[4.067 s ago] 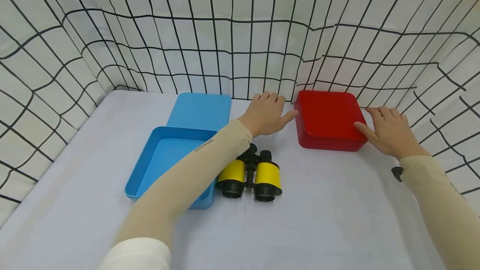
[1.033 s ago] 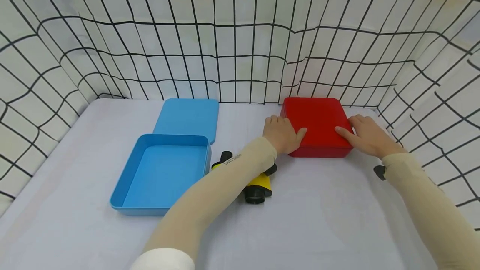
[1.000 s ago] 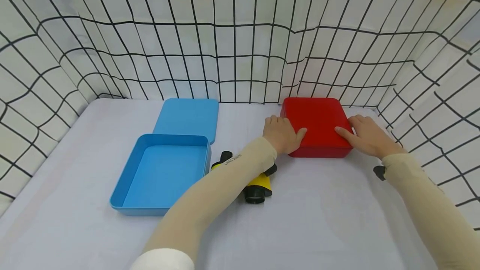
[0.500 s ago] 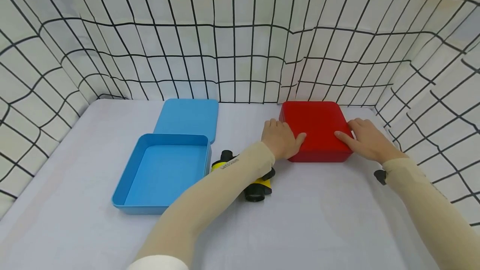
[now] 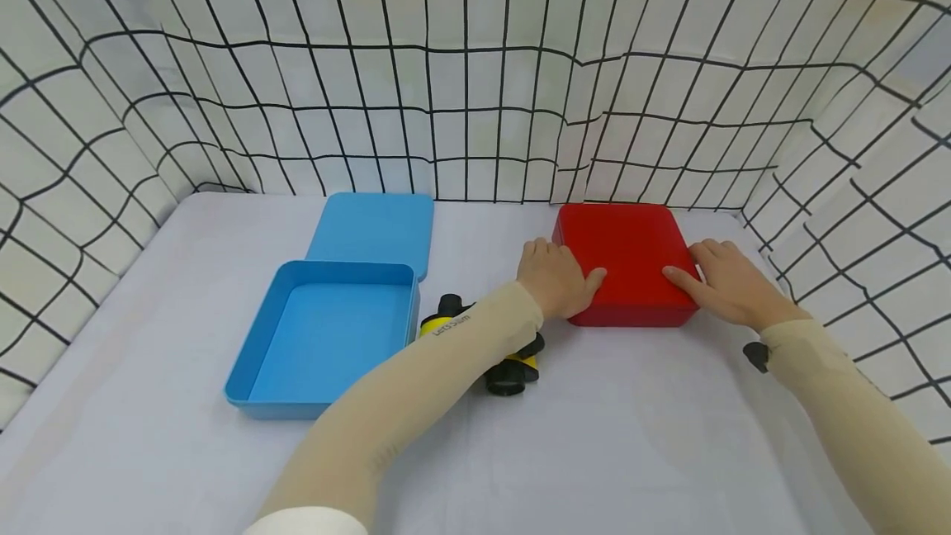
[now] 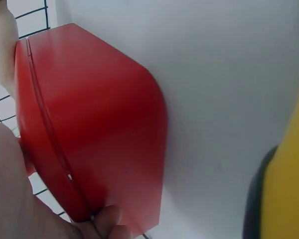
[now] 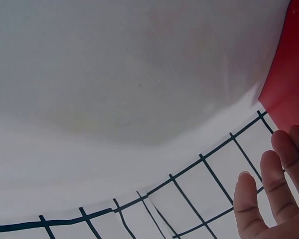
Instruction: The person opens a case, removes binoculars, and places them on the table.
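Observation:
A closed red box [image 5: 622,254] with a lid seam lies on the white table near the back right. My left hand [image 5: 555,277] grips its left side, thumb on the top edge; in the left wrist view the fingertips [image 6: 107,219] meet the seam. On the right side, my right hand [image 5: 731,283] holds the box with its thumb over the top. Several of its fingers [image 7: 275,181] stand fairly straight beside the red wall in the right wrist view. Yellow and black binoculars [image 5: 507,378] lie partly hidden beneath my left forearm.
Left of the binoculars stands a blue box [image 5: 327,345], its blue lid [image 5: 375,229] folded back behind it. A black wire grid [image 5: 464,106] backed with white cloth rises at the back and both sides of the table [image 5: 631,452].
Both hands have come onto the red box from beside it. Over the last second the box has shifted slightly toward me with both hands on it. The blue box and binoculars stay put.

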